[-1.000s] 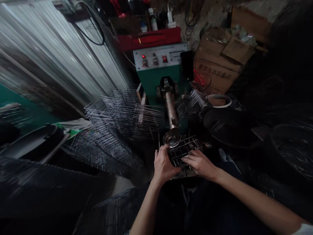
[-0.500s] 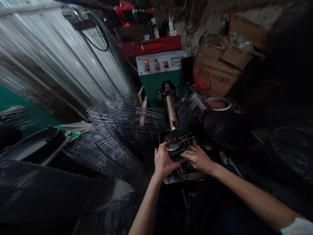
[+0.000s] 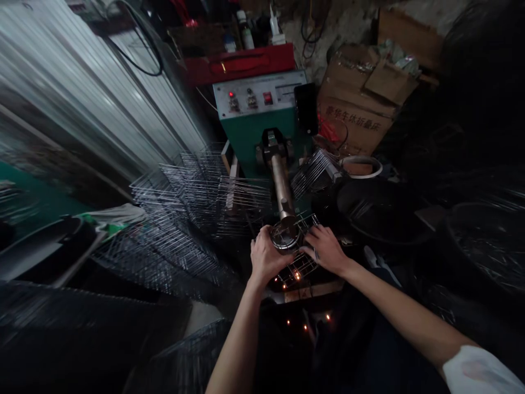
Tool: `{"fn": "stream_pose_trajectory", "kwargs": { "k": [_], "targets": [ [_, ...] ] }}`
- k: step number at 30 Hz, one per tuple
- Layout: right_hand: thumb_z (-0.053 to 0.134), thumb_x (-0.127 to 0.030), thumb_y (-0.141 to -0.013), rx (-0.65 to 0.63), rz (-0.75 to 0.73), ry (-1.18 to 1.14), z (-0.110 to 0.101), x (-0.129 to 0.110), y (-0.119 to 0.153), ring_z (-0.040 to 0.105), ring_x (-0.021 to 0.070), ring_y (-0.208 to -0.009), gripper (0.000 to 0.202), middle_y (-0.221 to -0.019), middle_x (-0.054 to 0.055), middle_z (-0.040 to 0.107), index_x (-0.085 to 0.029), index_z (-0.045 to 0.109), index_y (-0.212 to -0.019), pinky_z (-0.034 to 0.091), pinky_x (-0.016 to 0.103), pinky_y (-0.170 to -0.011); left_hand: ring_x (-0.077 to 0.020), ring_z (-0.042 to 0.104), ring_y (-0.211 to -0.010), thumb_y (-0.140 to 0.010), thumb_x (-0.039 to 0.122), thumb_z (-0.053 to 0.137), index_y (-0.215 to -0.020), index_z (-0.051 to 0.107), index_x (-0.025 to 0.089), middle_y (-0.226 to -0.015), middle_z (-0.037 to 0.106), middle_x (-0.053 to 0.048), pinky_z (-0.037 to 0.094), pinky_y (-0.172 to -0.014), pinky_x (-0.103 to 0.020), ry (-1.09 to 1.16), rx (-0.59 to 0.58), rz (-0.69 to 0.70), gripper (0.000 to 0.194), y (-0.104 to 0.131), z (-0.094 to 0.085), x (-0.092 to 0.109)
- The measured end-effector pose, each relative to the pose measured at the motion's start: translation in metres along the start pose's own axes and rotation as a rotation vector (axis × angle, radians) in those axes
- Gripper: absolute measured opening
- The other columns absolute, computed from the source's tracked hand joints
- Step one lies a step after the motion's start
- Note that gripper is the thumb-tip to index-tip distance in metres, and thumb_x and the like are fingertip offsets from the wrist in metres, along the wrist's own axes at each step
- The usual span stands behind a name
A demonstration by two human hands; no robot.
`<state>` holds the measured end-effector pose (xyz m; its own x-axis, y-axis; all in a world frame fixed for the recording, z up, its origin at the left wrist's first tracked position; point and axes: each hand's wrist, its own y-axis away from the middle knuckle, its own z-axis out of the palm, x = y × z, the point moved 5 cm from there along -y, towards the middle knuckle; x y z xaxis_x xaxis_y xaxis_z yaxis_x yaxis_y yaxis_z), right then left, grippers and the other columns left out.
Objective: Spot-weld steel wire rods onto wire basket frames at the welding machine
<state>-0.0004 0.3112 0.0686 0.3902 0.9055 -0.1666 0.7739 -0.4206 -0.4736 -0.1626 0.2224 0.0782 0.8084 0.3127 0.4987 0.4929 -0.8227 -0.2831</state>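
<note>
A round metal ring [image 3: 286,244] sits under the tip of the welding machine's thick metal arm [image 3: 281,189]. My left hand [image 3: 266,257] curls round its left side, thumb along the near edge. Beneath and to the right lies a small wire rack [image 3: 302,267]. My right hand [image 3: 326,250] grips at the rack's right side, close to the ring, with its fingertips partly hidden. Orange sparks [image 3: 297,275] glow just below both hands, and a few more are lower down.
Stacked wire racks [image 3: 172,219] stand at the left. The green machine body [image 3: 256,134] carries a lit panel and a phone [image 3: 306,109]. Right of it are a cardboard box [image 3: 348,109], a white-rimmed bucket [image 3: 379,166] and a dark basin [image 3: 381,210].
Orange sparks have appeared below my hands. My left hand now lies round the ring, and my right hand has moved in nearer to it. The view has shifted slightly.
</note>
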Motion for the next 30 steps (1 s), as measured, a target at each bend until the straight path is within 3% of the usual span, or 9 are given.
{"fn": "stream_pose_trajectory", "kwargs": {
  "k": [10, 15, 19, 24, 30],
  "targets": [
    [0.056, -0.050, -0.098, -0.025, 0.028, 0.028, 0.005, 0.009, -0.005, 0.051, 0.0259, -0.094, 0.034, -0.093, 0.010, 0.064, -0.017, 0.066, -0.095, 0.033, 0.036, -0.080, -0.0332, 0.062, -0.114, -0.051, 0.044, 0.086, -0.131, 0.035, 0.027, -0.124, 0.063, -0.007, 0.045, -0.102, -0.050, 0.004, -0.025, 0.066, 0.096, -0.012, -0.001, -0.005],
    [0.061, -0.037, -0.098, -0.058, 0.031, -0.001, 0.010, 0.010, -0.009, 0.053, 0.0250, -0.096, 0.021, -0.095, 0.009, 0.065, -0.018, 0.066, -0.095, 0.035, 0.035, -0.081, -0.0343, 0.059, -0.119, -0.052, 0.045, 0.086, -0.128, 0.039, 0.026, -0.125, 0.062, -0.009, 0.043, -0.105, -0.052, -0.036, 0.032, 0.070, 0.092, -0.017, -0.009, -0.003],
    [0.059, -0.023, -0.099, -0.082, 0.020, -0.025, 0.011, 0.012, -0.017, 0.053, 0.0233, -0.097, 0.009, -0.096, 0.007, 0.065, -0.019, 0.067, -0.096, 0.035, 0.034, -0.082, -0.0335, 0.060, -0.117, -0.051, 0.043, 0.085, -0.127, 0.038, 0.027, -0.123, 0.064, -0.007, 0.045, -0.103, -0.051, -0.005, -0.006, 0.025, 0.091, -0.027, -0.007, -0.011],
    [0.059, -0.024, -0.099, -0.056, 0.005, -0.052, 0.009, 0.016, -0.027, 0.052, 0.0226, -0.095, 0.010, -0.094, 0.007, 0.065, -0.018, 0.067, -0.096, 0.035, 0.034, -0.084, -0.0330, 0.062, -0.115, -0.051, 0.041, 0.085, -0.129, 0.036, 0.027, -0.126, 0.063, -0.007, 0.047, -0.100, -0.048, 0.026, -0.004, -0.010, 0.093, -0.037, -0.003, -0.022],
    [0.058, -0.027, -0.099, -0.041, -0.014, -0.109, 0.014, 0.022, -0.034, 0.053, 0.0229, -0.093, 0.014, -0.092, 0.007, 0.065, -0.019, 0.068, -0.095, 0.039, 0.033, -0.081, -0.0333, 0.062, -0.116, -0.054, 0.045, 0.086, -0.130, 0.038, 0.026, -0.125, 0.063, -0.009, 0.046, -0.103, -0.050, 0.059, 0.013, 0.015, 0.092, -0.042, 0.001, -0.021]
  ]
}}
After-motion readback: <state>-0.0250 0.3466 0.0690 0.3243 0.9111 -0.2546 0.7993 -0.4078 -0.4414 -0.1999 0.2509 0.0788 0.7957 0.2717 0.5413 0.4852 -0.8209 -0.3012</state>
